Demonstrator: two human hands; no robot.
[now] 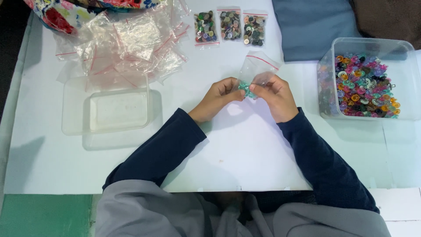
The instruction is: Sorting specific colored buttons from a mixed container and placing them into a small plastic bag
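Hands are meeting over the middle of the white table (245, 153): the left hand (217, 100) and right hand (276, 97) are both pinching a small clear bag (256, 70) with teal buttons (246, 89) bunched at its lower end. Buttons could be slipping out and rolling if the thin plastic is tipping or the pinch is loosening. Nearer than the bag, bare table is leaving room before the near edge. Left of the bag an empty tub (107, 107) is sitting; right of it, a button tub (366, 81). Beyond the bag, three filled bags (230, 27) and a pile of empty bags (127, 41) are lying.
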